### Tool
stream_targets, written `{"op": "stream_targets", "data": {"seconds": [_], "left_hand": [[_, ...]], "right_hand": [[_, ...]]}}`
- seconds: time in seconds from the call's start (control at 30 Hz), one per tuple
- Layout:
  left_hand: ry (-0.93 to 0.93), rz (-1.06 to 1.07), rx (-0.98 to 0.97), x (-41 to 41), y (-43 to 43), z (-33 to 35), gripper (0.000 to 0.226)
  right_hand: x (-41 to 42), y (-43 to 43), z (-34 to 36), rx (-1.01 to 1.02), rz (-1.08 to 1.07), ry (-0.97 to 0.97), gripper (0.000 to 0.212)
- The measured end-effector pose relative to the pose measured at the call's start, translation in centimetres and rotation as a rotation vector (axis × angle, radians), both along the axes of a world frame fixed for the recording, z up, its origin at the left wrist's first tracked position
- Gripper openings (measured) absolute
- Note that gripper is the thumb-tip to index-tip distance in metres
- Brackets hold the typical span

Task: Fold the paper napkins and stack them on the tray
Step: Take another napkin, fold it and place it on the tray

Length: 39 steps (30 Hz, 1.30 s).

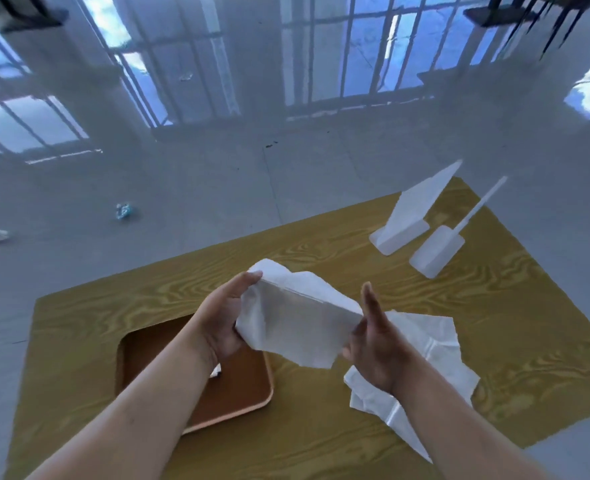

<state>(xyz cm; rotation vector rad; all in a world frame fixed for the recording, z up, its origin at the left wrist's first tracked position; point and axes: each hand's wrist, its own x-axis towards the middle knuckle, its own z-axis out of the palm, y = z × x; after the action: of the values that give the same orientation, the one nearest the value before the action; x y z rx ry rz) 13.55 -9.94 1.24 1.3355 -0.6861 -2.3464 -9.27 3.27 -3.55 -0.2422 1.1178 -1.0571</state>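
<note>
I hold a white paper napkin (293, 323) in the air above the table, folded over along a crease at its top. My left hand (224, 317) grips its left edge. My right hand (373, 344) pinches its right edge, fingers pointing up. Under my left forearm lies a brown tray (248, 386) with a pale rim; a small white scrap shows on it beside my wrist. More unfolded white napkins (435, 344) lie crumpled on the table under and to the right of my right hand.
The table (494, 323) has a yellow wood-grain top. At its far right stand a white plastic holder (407, 220) and a white paddle-shaped piece (439, 251). Bits of litter (124, 211) lie on the glossy grey floor beyond.
</note>
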Motion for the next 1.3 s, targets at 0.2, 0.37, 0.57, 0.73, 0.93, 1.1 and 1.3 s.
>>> {"op": "stream_targets", "data": {"seconds": [0.2,0.37,0.57,0.73,0.93,1.1,1.3], "left_hand": [[-0.039,0.229,-0.134,8.5,-0.9,0.7,0.039],[-0.183,0.237,-0.312,12.3,-0.7,1.4,0.068],[-0.425,0.15,-0.517,15.5,-1.1,2.0,0.094],[-0.297,0.199,-0.363,15.9,-1.2,3.0,0.09],[-0.243,0.232,-0.307,15.3,-1.3,2.9,0.04],[-0.24,0.154,-0.407,15.8,-1.3,2.8,0.035],[-0.288,0.255,-0.45,15.3,-1.8,2.9,0.013]], "right_hand": [[6.0,-5.1,3.5,-0.16,0.222,0.087,0.058],[10.1,-7.9,5.0,-0.159,0.151,0.465,0.029],[11.9,-8.8,6.3,-0.184,0.251,0.78,0.099],[12.4,-9.0,7.2,-0.243,0.345,0.706,0.101],[12.0,-9.2,7.9,-0.28,0.403,0.605,0.09],[10.9,-9.3,8.2,-0.253,0.344,0.754,0.048],[10.8,-9.8,8.6,-0.303,0.286,0.715,0.034]]}}
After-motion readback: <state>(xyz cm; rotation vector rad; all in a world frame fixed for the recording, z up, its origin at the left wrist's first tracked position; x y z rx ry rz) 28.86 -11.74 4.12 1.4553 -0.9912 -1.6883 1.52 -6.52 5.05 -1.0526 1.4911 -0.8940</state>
